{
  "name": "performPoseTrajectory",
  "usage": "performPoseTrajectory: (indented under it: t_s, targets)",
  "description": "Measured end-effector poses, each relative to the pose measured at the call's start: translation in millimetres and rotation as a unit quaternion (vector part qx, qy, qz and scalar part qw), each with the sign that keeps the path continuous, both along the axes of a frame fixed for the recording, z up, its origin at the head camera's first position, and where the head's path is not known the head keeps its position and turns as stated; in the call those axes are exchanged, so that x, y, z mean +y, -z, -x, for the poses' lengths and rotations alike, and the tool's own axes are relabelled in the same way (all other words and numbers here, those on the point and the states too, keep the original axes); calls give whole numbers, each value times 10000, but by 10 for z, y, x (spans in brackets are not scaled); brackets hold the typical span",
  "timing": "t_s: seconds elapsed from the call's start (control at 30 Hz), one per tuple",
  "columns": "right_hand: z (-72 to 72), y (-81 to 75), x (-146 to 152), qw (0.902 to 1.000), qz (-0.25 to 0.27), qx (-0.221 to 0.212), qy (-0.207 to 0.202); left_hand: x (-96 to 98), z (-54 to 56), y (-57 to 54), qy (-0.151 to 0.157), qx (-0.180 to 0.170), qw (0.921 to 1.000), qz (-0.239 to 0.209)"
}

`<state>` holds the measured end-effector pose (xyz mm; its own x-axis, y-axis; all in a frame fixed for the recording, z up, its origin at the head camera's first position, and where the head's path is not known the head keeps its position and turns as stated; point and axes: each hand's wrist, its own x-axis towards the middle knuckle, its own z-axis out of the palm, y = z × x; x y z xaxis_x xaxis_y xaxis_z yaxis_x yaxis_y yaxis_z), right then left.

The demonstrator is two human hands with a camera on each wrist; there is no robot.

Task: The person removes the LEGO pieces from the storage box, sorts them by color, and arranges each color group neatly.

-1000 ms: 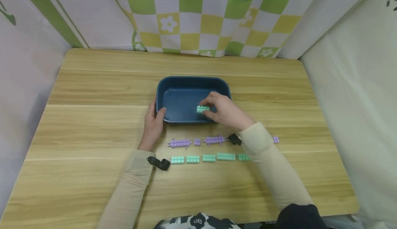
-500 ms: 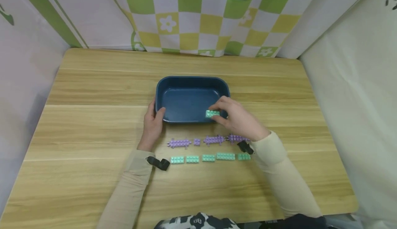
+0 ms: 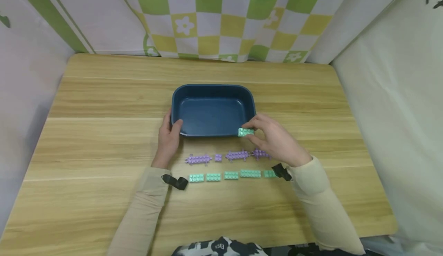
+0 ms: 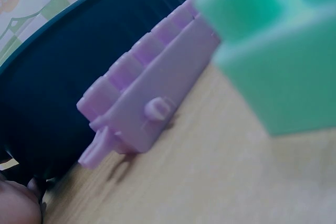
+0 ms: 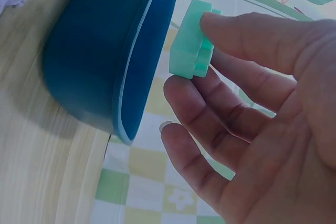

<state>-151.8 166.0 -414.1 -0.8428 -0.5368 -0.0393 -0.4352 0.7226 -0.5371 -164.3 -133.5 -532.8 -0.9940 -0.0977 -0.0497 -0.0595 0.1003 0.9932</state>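
Observation:
My right hand [image 3: 277, 138] pinches a mint-green building block [image 3: 245, 132] over the near right corner of a dark blue plastic basin [image 3: 214, 134]. In the right wrist view the block [image 5: 188, 43] sits between thumb and fingers, above the basin's rim [image 5: 123, 103]. My left hand [image 3: 168, 138] grips the basin's left end, thumb over the rim and fingers outside. No blocks show inside the basin. In the left wrist view, a purple block with small side pegs [image 4: 152, 87] lies between the basin's wall [image 4: 68, 61] and a nearby green block [image 4: 283, 77].
Purple blocks [image 3: 199, 159] lie in a row in front of the basin, with a small purple square [image 3: 218, 158] among them. Nearer the person runs a row of mint-green blocks [image 3: 231, 175]. A checked cloth [image 3: 207, 25] hangs behind the wooden table [image 3: 104, 94].
My right hand has moved right and toward the person with the green block, from over the basin's inside to its near right corner. The left hand keeps its grip on the basin.

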Motion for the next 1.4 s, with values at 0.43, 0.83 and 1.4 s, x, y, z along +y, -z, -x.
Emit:
performPoseTrajectory:
  t_s: [0.43, 0.83, 1.4]
  targets:
    - [-355, 131, 417, 9971, -323, -338, 596, 50, 8, 22, 74, 95, 9999, 75]
    - [-702, 336, 753, 9941, -370, -320, 969, 81, 33, 112, 30, 81, 9998, 198]
    - [-860, 582, 1035, 9862, -477, -820, 1355, 17, 22, 101, -94, -46, 9999, 65]
